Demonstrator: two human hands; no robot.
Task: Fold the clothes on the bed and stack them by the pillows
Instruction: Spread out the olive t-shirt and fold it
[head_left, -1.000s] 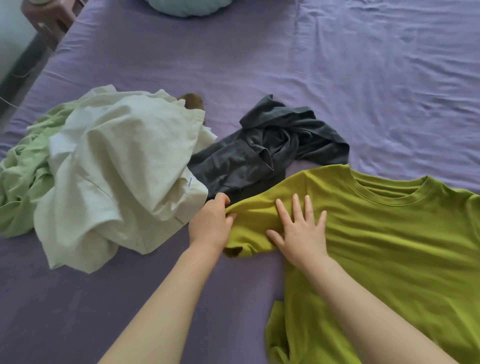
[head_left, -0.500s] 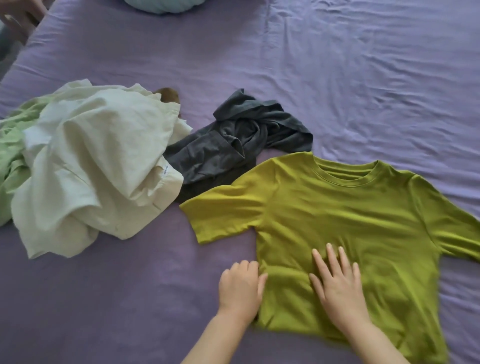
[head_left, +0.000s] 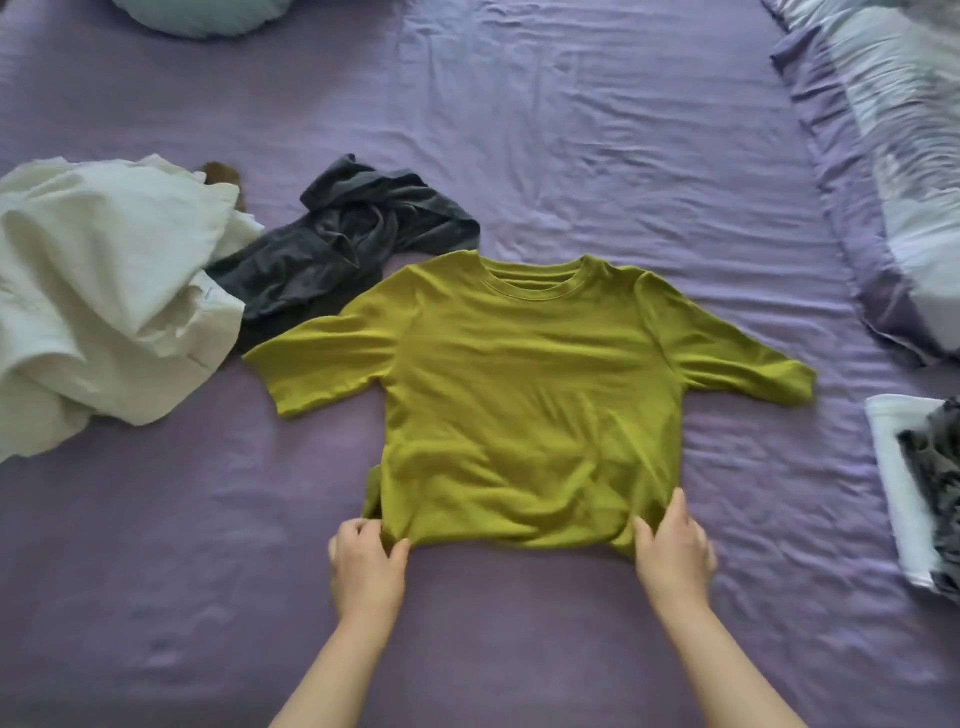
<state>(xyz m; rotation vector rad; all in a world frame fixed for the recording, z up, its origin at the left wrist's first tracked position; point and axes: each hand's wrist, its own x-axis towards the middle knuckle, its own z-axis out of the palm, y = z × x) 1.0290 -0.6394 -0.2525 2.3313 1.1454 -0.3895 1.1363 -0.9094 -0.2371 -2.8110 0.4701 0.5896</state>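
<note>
The olive T-shirt (head_left: 524, 384) is spread flat mid-bed (head_left: 597, 130). Its hem corners are pinched by the left hand (head_left: 368, 566) and right hand (head_left: 672, 553). Unfolded clothes (head_left: 104, 301) are heaped at nine o'clock.

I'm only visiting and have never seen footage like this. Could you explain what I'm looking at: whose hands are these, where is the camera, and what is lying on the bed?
There is no machine here. A person wears a camera on the head, looking forward and down, so the one picture shows their own two bare arms reaching in from the bottom.

The surface is a bed with a purple sheet. Spread flat in the middle is an olive-green T-shirt. The left hand and the right hand each pinch a corner of its bottom hem.

To the left lie clothes not yet folded: a crumpled cream garment and a dark grey garment. At the right edge sits a small pile, white cloth under a grey patterned piece, with a pillow beyond it.
</note>
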